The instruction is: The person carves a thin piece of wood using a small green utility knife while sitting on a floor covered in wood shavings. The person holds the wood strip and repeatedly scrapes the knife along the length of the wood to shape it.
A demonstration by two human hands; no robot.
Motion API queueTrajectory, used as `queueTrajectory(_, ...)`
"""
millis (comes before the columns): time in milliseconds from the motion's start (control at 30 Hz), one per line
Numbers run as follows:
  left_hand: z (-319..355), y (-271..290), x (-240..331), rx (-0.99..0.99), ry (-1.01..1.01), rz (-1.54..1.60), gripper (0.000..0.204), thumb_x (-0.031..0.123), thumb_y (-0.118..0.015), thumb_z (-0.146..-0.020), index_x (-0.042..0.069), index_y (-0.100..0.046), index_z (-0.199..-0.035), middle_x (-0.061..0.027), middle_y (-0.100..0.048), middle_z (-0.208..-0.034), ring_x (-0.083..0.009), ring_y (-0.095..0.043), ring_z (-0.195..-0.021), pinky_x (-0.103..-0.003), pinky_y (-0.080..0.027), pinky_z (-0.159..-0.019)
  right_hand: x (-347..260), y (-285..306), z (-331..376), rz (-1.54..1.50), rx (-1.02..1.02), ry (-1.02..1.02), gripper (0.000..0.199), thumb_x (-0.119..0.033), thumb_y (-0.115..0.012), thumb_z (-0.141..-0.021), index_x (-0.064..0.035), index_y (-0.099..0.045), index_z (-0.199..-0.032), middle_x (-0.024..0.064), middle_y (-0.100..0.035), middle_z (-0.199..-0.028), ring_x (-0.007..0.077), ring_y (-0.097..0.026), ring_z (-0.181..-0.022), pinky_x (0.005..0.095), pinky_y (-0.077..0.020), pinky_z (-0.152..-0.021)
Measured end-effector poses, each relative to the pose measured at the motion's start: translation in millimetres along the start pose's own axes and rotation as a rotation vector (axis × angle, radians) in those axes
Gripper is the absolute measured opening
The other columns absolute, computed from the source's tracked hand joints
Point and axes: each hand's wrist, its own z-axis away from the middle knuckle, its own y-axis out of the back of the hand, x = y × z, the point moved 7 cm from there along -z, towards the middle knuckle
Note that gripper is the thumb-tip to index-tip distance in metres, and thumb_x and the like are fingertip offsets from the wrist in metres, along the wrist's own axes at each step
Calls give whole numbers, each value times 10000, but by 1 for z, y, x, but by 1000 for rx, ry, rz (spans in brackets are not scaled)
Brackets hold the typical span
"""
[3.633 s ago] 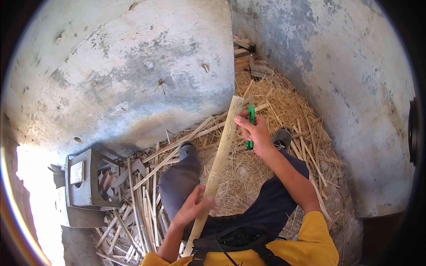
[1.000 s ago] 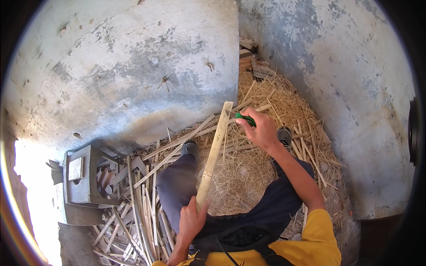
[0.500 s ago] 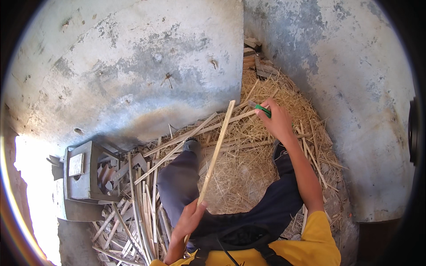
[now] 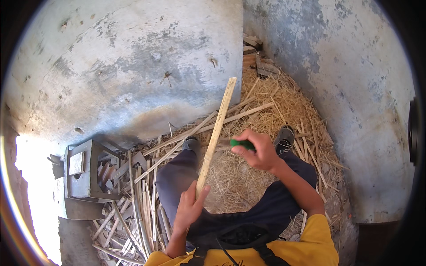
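My left hand [image 4: 191, 209] is closed around the lower part of a long, pale bamboo strip [image 4: 217, 126], which slants up and away to the right between my knees. In my right hand [image 4: 259, 151] is a green-handled knife [image 4: 242, 144], gripped with the fingers wrapped round the handle. Its short blade points left toward the strip, though motion blur hides the exact edge. A small gap appears between blade and strip. Below my left hand, the strip's lower end is mostly hidden by the wrist.
Straw-like shavings [image 4: 239, 181] cover the floor between my feet. Many loose strips [image 4: 144, 217] lie in a pile on the left, near a grey wooden stool-like frame [image 4: 93, 170]. Weathered walls [image 4: 146, 57] stand ahead and to the right [image 4: 364, 111].
My right hand has come down and toward me with the knife, from beyond the strip's far end to beside its middle. My left hand and the strip have shifted slightly away from me.
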Motion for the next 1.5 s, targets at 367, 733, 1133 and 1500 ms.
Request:
queueTrajectory(367, -1, 2, 31, 180, -130, -176, 379, 294, -752, -1010, 8, -506, -974, -245, -640, -687, -514, -634, -671, -562, -459, -593, -13, -24, 13, 71, -75, 76, 301, -316, -826, -939, -45, -708, -995, 104, -795, -939, 267, -759, -700, 359, -559, -580)
queueTrajectory(733, 4, 1, 35, 287, -224, -253, 372, 232, -781, -990, 2, -491, -958, -250, -626, -653, -497, -638, -621, -524, -467, -531, -22, -24, 8, 112, -20, 132, 265, -235, -863, -898, -29, -712, -968, 135, -796, -931, 276, -783, -747, 348, -589, -617)
queueTrajectory(1133, 8, -4, 23, 248, -182, -308, 392, 282, -767, -1000, 1, -495, -975, -264, -623, -643, -511, -639, -624, -553, -479, -538, -7, -23, 8, 166, 54, 140, 229, -280, -804, -949, -66, -729, -989, 89, -787, -951, 249, -754, -711, 347, -567, -592)
queueTrajectory(1500, 41, -19, -25, -38, 28, -201, 395, 387, -629, -1079, -3, -579, -1040, -270, -683, -797, -484, -675, -794, -531, -500, -704, 97, 90, -26, 200, 414, -192, 303, -363, -641, -1085, -71, -668, -1011, -1, -637, -761, 104, -576, -620, 335, -453, -543)
